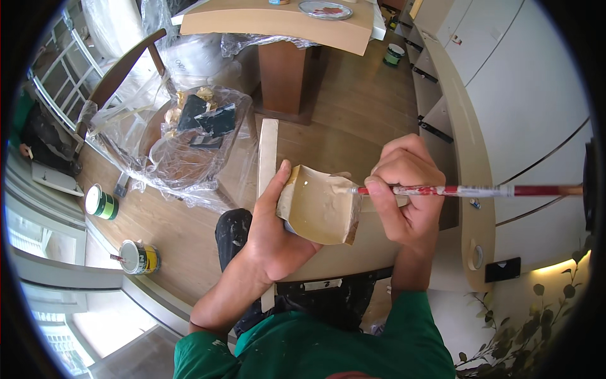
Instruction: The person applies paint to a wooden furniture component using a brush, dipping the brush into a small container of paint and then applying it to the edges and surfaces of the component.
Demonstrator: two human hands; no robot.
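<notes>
Cream paint (312, 205) coats the rough-edged open container (353, 222)

1 head-worn fisheye view faces down and forward from above, with both hands (410, 189) close beneath it.

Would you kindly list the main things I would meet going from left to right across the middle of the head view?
Green tin → yellow-labelled can → left hand → cut container → right hand → black rectangular object.
</notes>
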